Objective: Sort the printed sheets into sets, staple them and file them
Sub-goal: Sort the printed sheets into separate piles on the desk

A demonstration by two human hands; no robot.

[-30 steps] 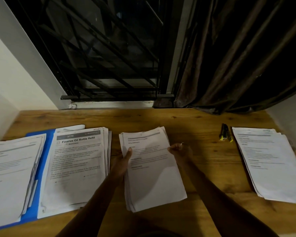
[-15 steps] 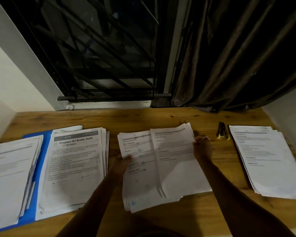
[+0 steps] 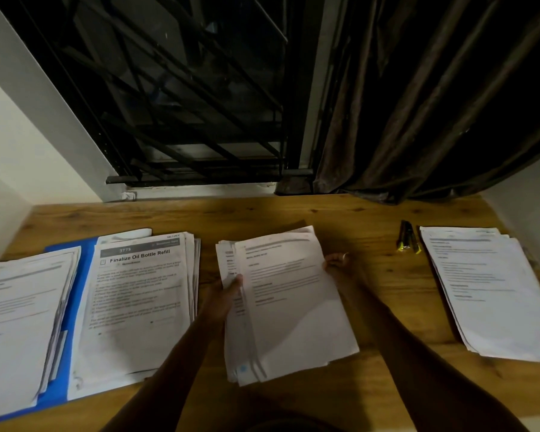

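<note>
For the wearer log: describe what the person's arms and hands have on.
Both forearms are bare: no sleeves, watch or gloves in view. The left hand shows nothing worn. The right hand has a ring on one finger, too dim to detail.

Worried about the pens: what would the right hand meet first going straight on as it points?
The right hand likely meets only the top sheet it grips, then bare table to the window frame; the pens lie rightward.

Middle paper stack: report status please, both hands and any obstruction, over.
Left hand grips middle paper stack at left edge. Right hand pinches top sheet at right edge. Nothing lies across it.
</note>
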